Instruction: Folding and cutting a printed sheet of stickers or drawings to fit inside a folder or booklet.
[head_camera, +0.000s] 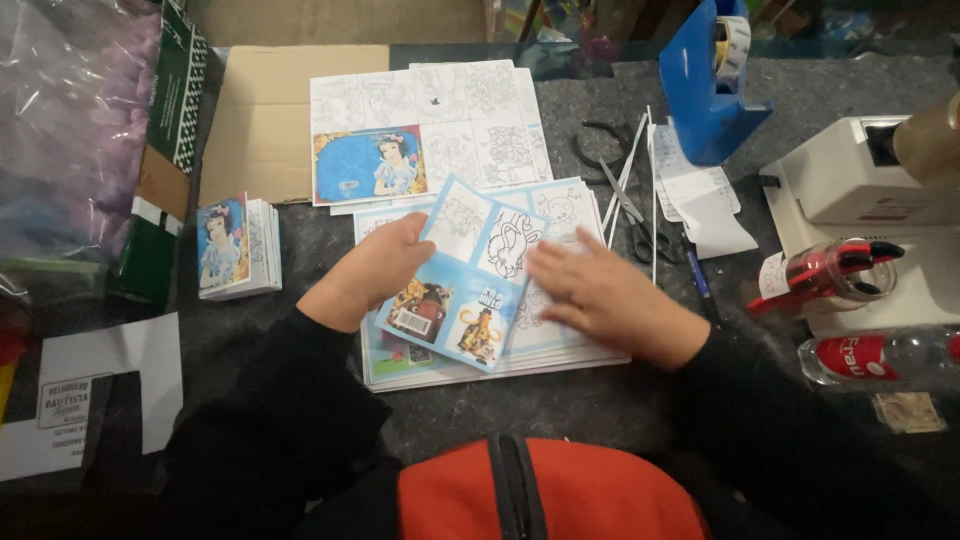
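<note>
The left hand (370, 272) pinches the left edge of a printed colouring sheet (462, 275), tilted atop the stack of sheets (560, 350) on the dark surface (560, 410); the right hand (600, 295) lies flat, released, on the stack; thin, light, floppy paper, likely best held by an edge.

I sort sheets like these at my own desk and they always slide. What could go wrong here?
The left hand holds a tilted colouring sheet above the stack, steadied by the right hand; the stack may fan out or slip. Open scissors lie just beyond the stack and might snag sheets or fingers.
</note>
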